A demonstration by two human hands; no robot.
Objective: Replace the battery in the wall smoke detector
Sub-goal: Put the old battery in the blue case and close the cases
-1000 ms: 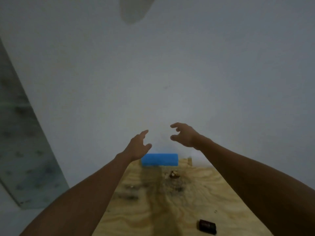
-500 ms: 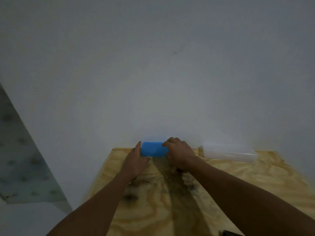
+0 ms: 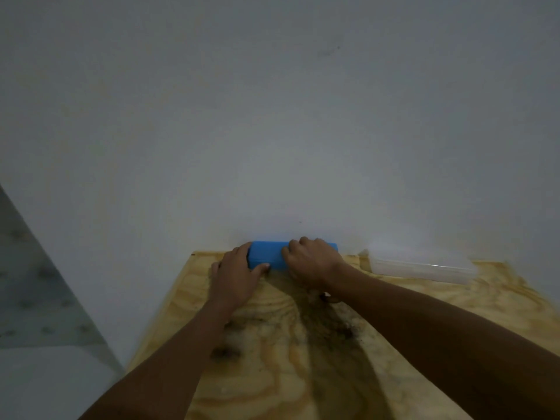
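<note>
A blue box (image 3: 266,255) lies flat on the plywood table (image 3: 303,344), pushed against the white wall (image 3: 272,116). My left hand (image 3: 238,272) grips its left end, thumb along the front edge. My right hand (image 3: 312,262) lies curled over its right half, fingers on the top. The smoke detector is out of view, and no battery shows.
A clear plastic lidded case (image 3: 421,263) sits on the table to the right of the blue box, against the wall. The table's left edge drops off to a grey floor (image 3: 36,298). Dark stains mark the wood between my forearms.
My hands came down from the wall onto the blue box. The view tilted down and shifted right, dropping the detector and the dark object near the front edge out of view.
</note>
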